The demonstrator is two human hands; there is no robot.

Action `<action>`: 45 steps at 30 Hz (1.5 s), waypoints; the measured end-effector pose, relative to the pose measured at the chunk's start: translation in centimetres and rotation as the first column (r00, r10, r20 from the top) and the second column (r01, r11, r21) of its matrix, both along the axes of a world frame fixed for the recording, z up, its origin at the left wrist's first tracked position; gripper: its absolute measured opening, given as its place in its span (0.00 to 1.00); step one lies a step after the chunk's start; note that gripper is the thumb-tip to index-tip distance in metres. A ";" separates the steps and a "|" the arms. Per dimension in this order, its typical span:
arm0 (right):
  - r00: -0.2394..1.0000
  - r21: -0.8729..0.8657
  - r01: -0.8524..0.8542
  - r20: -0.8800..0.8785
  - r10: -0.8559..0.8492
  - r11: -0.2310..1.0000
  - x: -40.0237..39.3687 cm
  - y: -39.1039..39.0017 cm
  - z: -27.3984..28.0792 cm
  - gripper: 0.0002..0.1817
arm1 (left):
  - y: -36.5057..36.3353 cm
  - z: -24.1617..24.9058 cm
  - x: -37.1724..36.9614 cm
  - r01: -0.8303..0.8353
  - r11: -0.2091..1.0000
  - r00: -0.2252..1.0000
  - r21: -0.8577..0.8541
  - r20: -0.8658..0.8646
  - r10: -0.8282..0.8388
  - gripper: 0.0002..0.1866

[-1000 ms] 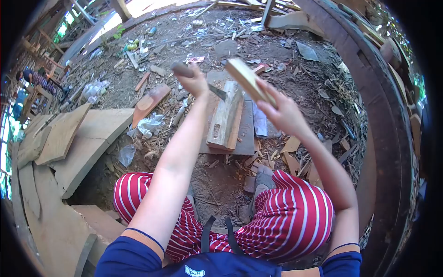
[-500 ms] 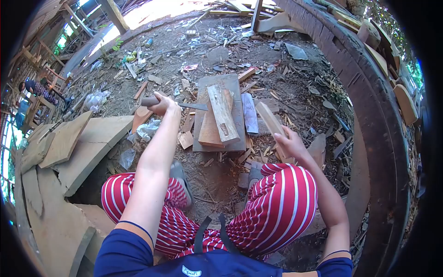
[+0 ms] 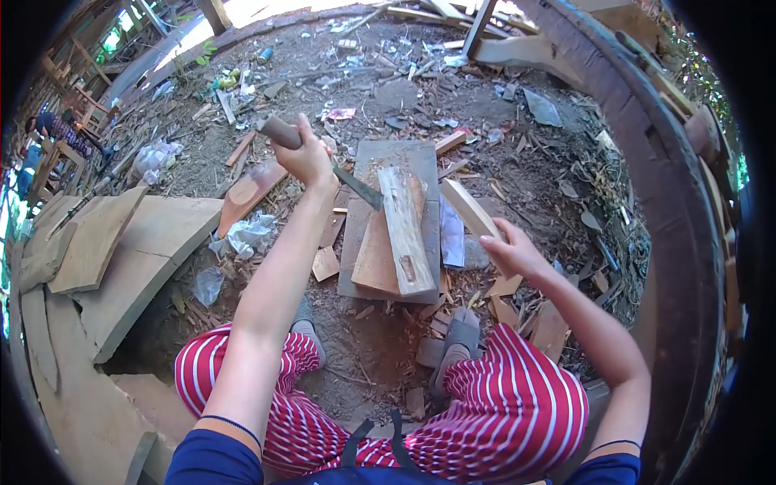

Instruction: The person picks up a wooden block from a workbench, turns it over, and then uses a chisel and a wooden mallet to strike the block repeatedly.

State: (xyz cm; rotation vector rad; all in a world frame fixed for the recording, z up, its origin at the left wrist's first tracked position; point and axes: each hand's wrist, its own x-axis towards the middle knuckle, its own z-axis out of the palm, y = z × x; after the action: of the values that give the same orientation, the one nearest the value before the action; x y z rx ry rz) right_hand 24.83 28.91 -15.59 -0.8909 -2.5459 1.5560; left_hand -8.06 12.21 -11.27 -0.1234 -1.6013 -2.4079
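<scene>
My left hand (image 3: 309, 160) is closed round a chisel (image 3: 357, 187) with a thick wooden handle. Its metal blade slants down to the right, and its tip is at the left side of a pale, weathered wood piece (image 3: 402, 230). A rectangular hole shows near that piece's near end. Beneath it lies a browner board (image 3: 373, 257), both on a low grey block (image 3: 372, 155). To the right, my right hand (image 3: 517, 252) grips a straight wooden bar (image 3: 469, 208), raised clear of the work.
Curved planks (image 3: 153, 230) are stacked at the left. A large dark curved beam (image 3: 647, 137) arches along the right. Wood chips, offcuts and plastic bags (image 3: 249, 234) litter the dirt floor. Another person (image 3: 65, 133) is at the far left.
The view has shifted, so the block appears lower. My left hand has tilted the chisel from nearly level to a downward slant. My right hand still holds the bar beside the block.
</scene>
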 end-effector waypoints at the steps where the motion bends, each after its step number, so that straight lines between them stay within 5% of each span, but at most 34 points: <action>1: 0.997 0.010 -0.001 0.077 0.000 1.000 -1.2 -0.1 1.4 0.35 | 0.4 -0.2 0.0 0.045 0.997 0.999 0.061 -0.004 -0.045 0.17; 8: 0.998 0.111 -0.056 0.040 0.051 0.992 -7.8 1.9 -2.6 0.38 | 2.2 -0.9 -1.3 0.092 0.993 0.995 0.069 -0.034 -0.090 0.16; 16: 0.993 0.075 0.096 -0.081 -0.090 0.993 -8.6 2.2 -7.6 0.41 | 1.8 -4.1 -1.7 0.062 0.990 0.993 0.128 0.092 -0.074 0.16; 20: 0.997 0.098 0.064 -0.049 -0.060 0.993 -8.8 2.2 -6.5 0.41 | 1.1 -3.9 -0.1 0.077 0.980 0.995 0.185 0.049 -0.088 0.16; 26: 0.992 0.144 0.083 -0.108 -0.067 0.986 -8.8 1.9 -6.6 0.41 | 0.3 -4.3 2.2 0.115 0.990 0.948 0.080 -0.306 -0.085 0.15; 45: 0.993 0.099 0.099 -0.080 -0.092 0.990 -7.7 2.2 -8.0 0.37 | 1.1 -4.1 3.1 0.129 0.982 0.948 0.139 -0.306 -0.081 0.14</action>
State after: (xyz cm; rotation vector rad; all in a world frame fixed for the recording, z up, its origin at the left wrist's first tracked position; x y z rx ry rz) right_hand 17.18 31.08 -23.64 -0.9095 -2.4670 1.3910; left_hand -4.97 13.29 -15.39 -0.5309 -1.2945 -2.4397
